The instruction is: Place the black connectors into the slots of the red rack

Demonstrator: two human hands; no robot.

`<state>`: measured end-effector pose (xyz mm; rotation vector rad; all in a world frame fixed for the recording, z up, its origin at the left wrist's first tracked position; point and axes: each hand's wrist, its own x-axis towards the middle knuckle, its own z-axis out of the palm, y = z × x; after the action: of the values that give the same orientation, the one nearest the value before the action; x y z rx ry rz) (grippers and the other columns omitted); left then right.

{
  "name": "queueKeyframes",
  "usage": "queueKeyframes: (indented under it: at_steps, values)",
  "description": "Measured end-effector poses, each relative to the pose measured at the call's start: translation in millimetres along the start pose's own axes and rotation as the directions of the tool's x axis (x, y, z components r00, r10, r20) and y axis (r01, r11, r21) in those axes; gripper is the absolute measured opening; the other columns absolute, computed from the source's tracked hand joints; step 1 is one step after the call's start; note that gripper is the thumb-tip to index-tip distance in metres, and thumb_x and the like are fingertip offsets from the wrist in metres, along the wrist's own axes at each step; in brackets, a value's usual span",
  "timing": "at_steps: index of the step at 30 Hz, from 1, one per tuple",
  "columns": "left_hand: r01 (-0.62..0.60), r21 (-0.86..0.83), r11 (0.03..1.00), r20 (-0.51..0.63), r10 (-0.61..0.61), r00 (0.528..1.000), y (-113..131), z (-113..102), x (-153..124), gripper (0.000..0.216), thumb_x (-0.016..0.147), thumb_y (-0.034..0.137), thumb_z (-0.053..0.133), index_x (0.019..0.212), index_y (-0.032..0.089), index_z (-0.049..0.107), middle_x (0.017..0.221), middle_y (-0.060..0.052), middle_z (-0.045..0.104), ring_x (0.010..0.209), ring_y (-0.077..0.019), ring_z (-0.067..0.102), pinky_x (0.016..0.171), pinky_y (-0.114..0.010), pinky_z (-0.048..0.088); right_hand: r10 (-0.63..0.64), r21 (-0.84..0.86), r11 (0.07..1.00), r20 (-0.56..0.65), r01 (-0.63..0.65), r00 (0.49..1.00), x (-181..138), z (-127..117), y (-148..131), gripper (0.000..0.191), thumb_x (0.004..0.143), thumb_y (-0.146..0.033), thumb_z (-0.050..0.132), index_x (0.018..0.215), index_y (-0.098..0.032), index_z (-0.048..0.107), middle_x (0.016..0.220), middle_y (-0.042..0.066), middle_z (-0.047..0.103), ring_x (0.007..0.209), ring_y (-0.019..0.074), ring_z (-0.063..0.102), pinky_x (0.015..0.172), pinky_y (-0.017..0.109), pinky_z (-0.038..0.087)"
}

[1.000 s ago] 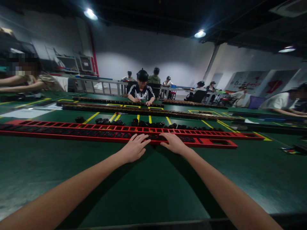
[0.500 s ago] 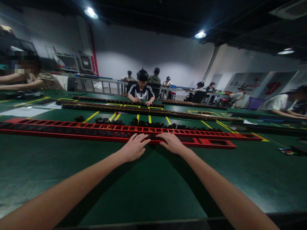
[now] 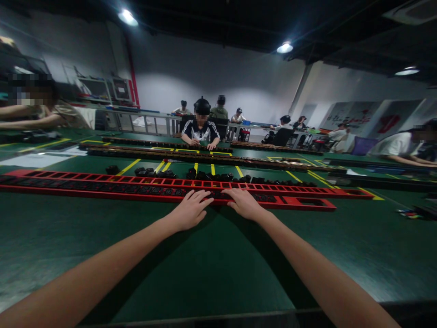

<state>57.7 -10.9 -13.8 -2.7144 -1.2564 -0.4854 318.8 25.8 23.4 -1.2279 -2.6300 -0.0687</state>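
Two long red slotted frames lie side by side across the green table [image 3: 205,273]. Black square parts [image 3: 155,191] fill many slots of the near red frame [image 3: 319,208]. My left hand [image 3: 190,210] rests with spread fingers on this frame, its fingertips over the black parts near the middle. Just to its right, my right hand [image 3: 245,205] reaches onto the same frame with fingers stretched out. What lies directly under the fingertips is partly hidden. The far red frame [image 3: 358,194] shows bare slots, with loose black parts [image 3: 218,176] lying behind it.
Long dark rails [image 3: 136,153] stretch across the table farther back. A co-worker [image 3: 201,130] sits opposite, with others at both sides. White paper [image 3: 37,158] lies at the left. A dark item with coloured ends [image 3: 409,213] lies at the right. Yellow tape lines mark the tabletop.
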Motion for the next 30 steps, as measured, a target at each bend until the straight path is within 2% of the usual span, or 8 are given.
queueKeyframes:
  at_steps: [3, 8, 11, 15, 18, 23, 26, 30]
  values:
    - [-0.002, -0.002, 1.000, 0.004, 0.002, 1.000, -0.3, 0.0, 0.1, 0.052, 0.098, 0.029, 0.046, 0.149, 0.026, 0.042, 0.159, -0.008, 0.036, 0.148, -0.0279, 0.030, 0.122, -0.055, 0.020, 0.018, 0.012, 1.000, -0.013, -0.018, 1.000, -0.6, 1.8, 1.4, 0.060, 0.094, -0.023, 0.058, 0.151, -0.024, 0.038, 0.141, 0.013, 0.057, 0.125, 0.0280, 0.056, 0.103, 0.047, 0.042]
    - [0.003, 0.002, 1.000, 0.011, -0.003, 1.000, -0.1, -0.5, 0.4, 0.052, 0.097, 0.029, 0.047, 0.149, 0.026, 0.043, 0.159, -0.008, 0.036, 0.147, -0.0280, 0.031, 0.121, -0.055, 0.021, -0.040, -0.013, 0.999, 0.017, 0.040, 0.999, 0.1, 0.7, 2.9, 0.042, 0.096, -0.024, 0.056, 0.139, -0.025, 0.054, 0.133, 0.010, 0.061, 0.121, 0.0262, 0.057, 0.101, 0.043, 0.043]
    - [0.009, 0.001, 1.000, 0.018, -0.009, 1.000, 0.0, -1.3, 0.2, 0.053, 0.098, 0.029, 0.047, 0.150, 0.026, 0.042, 0.159, -0.008, 0.036, 0.147, -0.0280, 0.030, 0.121, -0.055, 0.020, -0.056, 0.004, 0.998, 0.005, 0.056, 0.998, 0.3, -0.3, 3.9, 0.042, 0.096, -0.025, 0.056, 0.139, -0.024, 0.054, 0.134, 0.010, 0.061, 0.122, 0.0257, 0.057, 0.102, 0.042, 0.044]
    - [0.011, 0.003, 1.000, 0.023, -0.011, 1.000, -0.3, -1.9, 0.0, 0.053, 0.098, 0.029, 0.047, 0.150, 0.026, 0.042, 0.159, -0.008, 0.035, 0.148, -0.0281, 0.030, 0.121, -0.056, 0.021, 0.029, 0.030, 0.999, 0.002, -0.029, 1.000, -0.4, -2.9, 4.9, 0.045, 0.093, -0.029, 0.063, 0.136, -0.018, 0.053, 0.128, 0.013, 0.065, 0.114, 0.0280, 0.062, 0.096, 0.041, 0.047]
    - [0.010, 0.006, 1.000, 0.025, -0.010, 1.000, -0.7, -1.5, 0.2, 0.053, 0.098, 0.029, 0.047, 0.150, 0.027, 0.041, 0.159, -0.008, 0.035, 0.148, -0.0278, 0.030, 0.121, -0.056, 0.020, 0.098, 0.034, 0.994, 0.020, -0.099, 0.995, -0.8, -6.1, 4.0, 0.035, 0.090, -0.032, 0.066, 0.121, -0.017, 0.060, 0.116, 0.012, 0.069, 0.103, 0.0279, 0.066, 0.088, 0.039, 0.050]
    - [0.006, -0.001, 1.000, 0.028, -0.006, 1.000, -1.3, -0.6, 0.9, 0.053, 0.098, 0.030, 0.046, 0.151, 0.027, 0.041, 0.160, -0.008, 0.034, 0.148, -0.0282, 0.028, 0.121, -0.056, 0.020, 0.081, 0.059, 0.995, 0.005, -0.081, 0.997, -1.0, -7.4, 2.6, 0.029, 0.090, -0.030, 0.067, 0.116, -0.018, 0.062, 0.115, 0.011, 0.069, 0.101, 0.0260, 0.066, 0.088, 0.037, 0.050]
    - [0.008, -0.003, 1.000, 0.037, -0.007, 0.999, -0.6, -1.7, 1.0, 0.053, 0.098, 0.030, 0.046, 0.151, 0.027, 0.041, 0.160, -0.008, 0.034, 0.148, -0.0286, 0.029, 0.121, -0.056, 0.020, 0.073, 0.069, 0.995, 0.037, -0.075, 0.997, -1.0, -6.7, 7.4, 0.037, 0.088, -0.030, 0.068, 0.123, -0.018, 0.060, 0.120, 0.012, 0.068, 0.106, 0.0273, 0.065, 0.092, 0.039, 0.050]
    - [0.020, -0.006, 1.000, 0.049, -0.020, 0.999, 0.8, -4.6, 0.5, 0.053, 0.099, 0.031, 0.046, 0.151, 0.026, 0.040, 0.161, -0.007, 0.033, 0.148, -0.0285, 0.028, 0.122, -0.055, 0.018, 0.098, 0.082, 0.991, 0.111, -0.107, 0.989, -3.3, -12.1, 26.9, 0.066, 0.082, -0.037, 0.074, 0.140, -0.017, 0.051, 0.136, 0.015, 0.060, 0.119, 0.0321, 0.060, 0.100, 0.044, 0.047]
